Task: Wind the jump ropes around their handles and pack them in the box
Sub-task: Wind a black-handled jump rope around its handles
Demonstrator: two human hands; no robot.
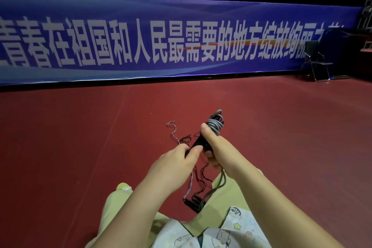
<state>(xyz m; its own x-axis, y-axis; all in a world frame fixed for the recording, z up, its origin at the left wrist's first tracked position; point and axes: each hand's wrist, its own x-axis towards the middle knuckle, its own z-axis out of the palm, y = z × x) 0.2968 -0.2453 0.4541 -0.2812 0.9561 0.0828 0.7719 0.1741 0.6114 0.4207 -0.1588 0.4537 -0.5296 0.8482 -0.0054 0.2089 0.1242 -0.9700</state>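
From the head camera, the person sits on a dark red sports floor (80,137) with legs in pale yellow-green trousers (112,213) stretched forward and a cartoon-print shirt hem (239,225) at the bottom edge.

The right hand (213,147) is wrapped around a pair of black jump-rope handles (198,143), thumb lying up along them toward a thick coil of grey rope (216,125) already wound around the handles' upper part, with one loop poking out above the coil. The free end of that grey rope (221,181) hangs down below the right wrist toward the floor between the legs.

The left hand (179,157) meets the lower end of the same handles, its thumb and fingertips pinching there (exactly what they pinch, handle or cord, cannot be told).

On the floor just beyond and beneath the hands lie other loose ropes: a thin white-speckled rope (173,129) squiggling away to the left, and thin dark ropes (203,177) trailing back to black handles (193,202) lying between the legs.

Across the back runs a blue banner (181,42) with large white characters, and a black folding chair (316,60) stands at the right.
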